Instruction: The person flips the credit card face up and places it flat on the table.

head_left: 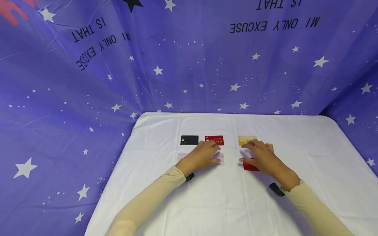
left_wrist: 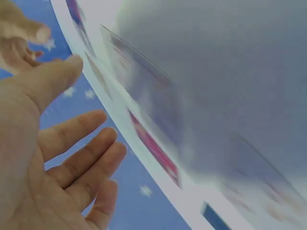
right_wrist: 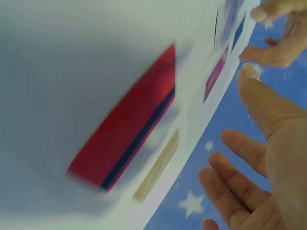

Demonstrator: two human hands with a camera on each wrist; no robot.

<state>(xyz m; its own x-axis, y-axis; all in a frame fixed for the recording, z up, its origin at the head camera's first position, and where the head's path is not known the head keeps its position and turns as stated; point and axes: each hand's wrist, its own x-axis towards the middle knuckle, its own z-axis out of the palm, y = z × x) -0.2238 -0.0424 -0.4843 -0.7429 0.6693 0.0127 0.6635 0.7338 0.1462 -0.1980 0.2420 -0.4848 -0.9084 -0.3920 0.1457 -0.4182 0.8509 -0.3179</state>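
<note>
- The left hand lies palm down over the tabletop, which carries a white cloth; its fingers are spread and relaxed, the grip released, holding nothing; the left wrist view shows the same straight, parted fingers
- Under this hand lies a pale pink card, mostly covered, only its right end and a faint left end showing; whether the fingertips touch it I cannot tell
- Just behind the left hand lies a red VIP card, flat on the cloth, its near edge close to the knuckles; a black card lies beside it to the left, apart from the hand
- The right hand is also palm down with fingers loosely extended, the grip released; the right wrist view shows an open palm with parted fingers
- A dark red card lies partly beneath the right hand, its near left corner showing by the thumb; in the right wrist view it appears blurred
- A yellow card lies just beyond the right fingertips, partly covered by them
- Both arms wear beige sleeves; a purple star-printed cloth hangs behind
</note>
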